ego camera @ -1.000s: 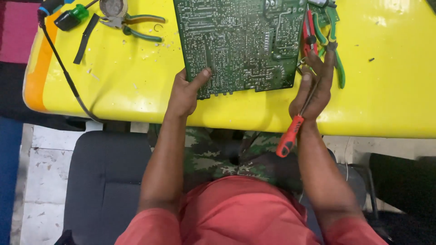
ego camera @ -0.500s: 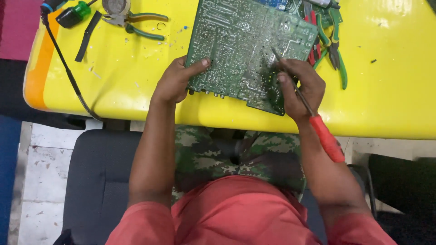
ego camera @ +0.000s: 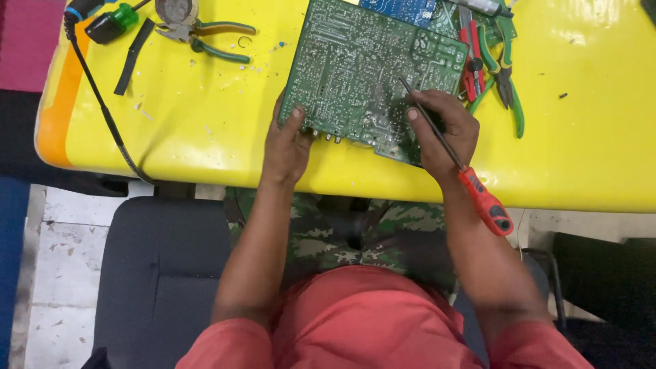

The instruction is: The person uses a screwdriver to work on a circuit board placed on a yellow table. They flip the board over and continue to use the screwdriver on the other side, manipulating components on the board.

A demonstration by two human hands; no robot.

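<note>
Since earlier, right hand (ego camera: 444, 126) shifts its red-handled screwdriver (ego camera: 456, 164) tip onto the green circuit board (ego camera: 369, 68).
Board lies at the yellow tabletop's (ego camera: 205, 123) near edge; pliers (ego camera: 502, 68) just right; left hand (ego camera: 287, 140) clamps its left side.

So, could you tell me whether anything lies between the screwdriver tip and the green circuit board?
Nothing visible does. The right hand holds the screwdriver with its tip right at the circuit board; the left hand grips the board's near edge, well clear.
</note>
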